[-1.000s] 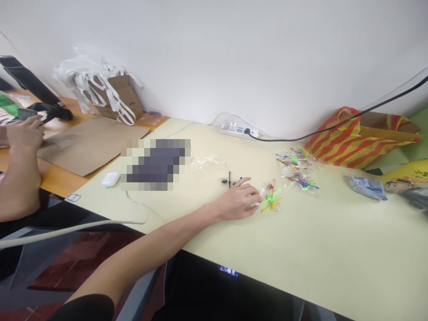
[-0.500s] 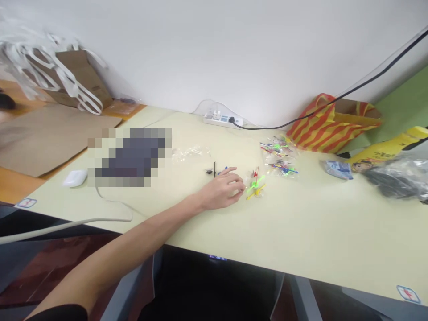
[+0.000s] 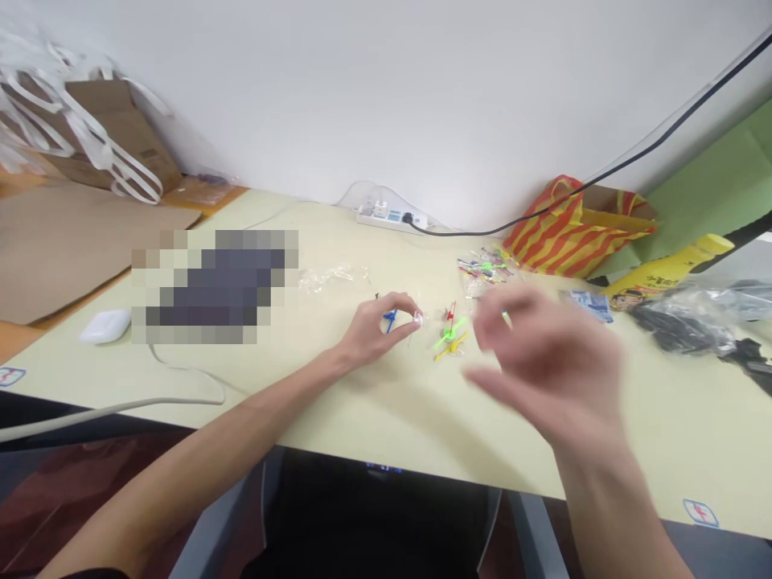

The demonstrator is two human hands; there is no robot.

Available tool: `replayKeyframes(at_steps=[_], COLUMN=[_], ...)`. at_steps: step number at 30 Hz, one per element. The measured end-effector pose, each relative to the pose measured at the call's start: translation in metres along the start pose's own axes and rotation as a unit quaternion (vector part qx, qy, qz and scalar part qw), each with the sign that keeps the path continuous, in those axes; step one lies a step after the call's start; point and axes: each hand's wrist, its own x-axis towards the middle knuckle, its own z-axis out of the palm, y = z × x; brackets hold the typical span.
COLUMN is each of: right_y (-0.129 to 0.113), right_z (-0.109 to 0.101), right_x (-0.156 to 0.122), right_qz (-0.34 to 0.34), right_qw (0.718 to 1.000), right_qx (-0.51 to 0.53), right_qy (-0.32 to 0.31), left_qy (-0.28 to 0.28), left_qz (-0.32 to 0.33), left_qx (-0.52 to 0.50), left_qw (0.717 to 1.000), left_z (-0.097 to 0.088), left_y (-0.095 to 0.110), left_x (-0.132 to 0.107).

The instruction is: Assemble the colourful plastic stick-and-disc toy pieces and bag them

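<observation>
My left hand (image 3: 379, 331) is closed in a pinch, thumb and forefinger on a small clear piece (image 3: 418, 319) whose kind is too small to make out. Through the loop of those fingers shows a blue plastic part (image 3: 391, 321) lying on the table. Just right of the left hand lie a red part (image 3: 452, 316), a bright green part (image 3: 451, 333) and a yellow part (image 3: 449, 349), close together. My right hand (image 3: 548, 354) is raised above the table to their right, smeared by motion. Its thumb stands apart from the curled fingers, and nothing shows between them.
Bagged coloured parts (image 3: 486, 267) lie behind my right hand. Further back are a striped bag (image 3: 560, 229), a yellow bottle (image 3: 669, 273) and a power strip (image 3: 392, 217). Clear wrappers (image 3: 334, 277), a blurred-out dark object (image 3: 223, 285) and a white case (image 3: 105, 326) are on the left.
My right hand has come into view from the right. My left hand has turned and now pinches a small clear piece. The whole view has shifted slightly.
</observation>
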Motion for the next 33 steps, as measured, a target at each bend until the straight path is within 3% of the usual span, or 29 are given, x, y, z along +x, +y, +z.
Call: replayKeyframes(at_steps=[3,6,8,12,16,21,27,33], right_y=[0.061,0.108,0.122,0.119,0.114,0.117,0.125,0.12], right_z=[0.0,0.003,0.011,0.031,0.047,0.058,0.054,0.041], right_x=[0.029,0.016,0.001,-0.018,-0.019,-0.015,-0.001,0.015], right_qz=[-0.007,0.003,-0.017,-0.033,0.054,0.171,0.257,0.307], right_qw=[0.986,0.983,0.973,0.957,0.972,0.975,0.964,0.943], right_qx=[-0.163,-0.183,-0.225,-0.288,-0.226,-0.127,0.061,0.12], right_qy=[-0.016,0.013,0.045,0.01,0.024,0.058,0.038,-0.054], left_qy=[0.005,0.004,0.01,0.015,0.026,0.052,0.068,-0.003], left_qz=[-0.015,-0.026,-0.04,-0.037,0.01,0.024,0.069,0.055], left_qx=[-0.025,-0.047,-0.056,-0.04,-0.002,0.045,0.122,0.063], left_qw=[1.0,0.999,0.998,0.998,1.0,0.997,0.988,0.996], left_z=[-0.002,-0.004,-0.004,-0.004,-0.001,0.004,0.001,-0.008], left_y=[0.0,-0.003,-0.005,-0.005,-0.002,-0.001,-0.001,-0.004], left_x=[-0.001,-0.002,-0.002,0.0,0.0,-0.004,-0.001,0.005])
